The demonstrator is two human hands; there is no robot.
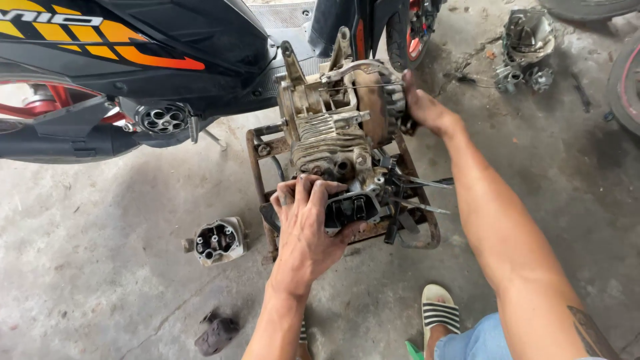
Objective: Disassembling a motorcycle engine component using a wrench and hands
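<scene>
Going left to right: one scooter (133, 40) parked at the top left, black with orange and yellow graphics. On the concrete below it lies one loose cylinder head (219, 240), and nearer me one dark rag or glove (217, 333), can't tell which.

Middle is the main thing: one small engine (333, 127) sitting on one rusty steel stand (257, 153). My left hand (305, 233) is clamped over the head end nearest me, fingers curled round the casting. My right hand (427, 107) grips the far side by the round cover, fingers wrapped behind it.

Looks like the steadying or repositioning stage of a teardown. Next move probably needs both grips firm, since the block looks heavy and oily.

Far right: a pile of loose parts (527, 47), at least three, plus one striped sandal (440, 313).
</scene>
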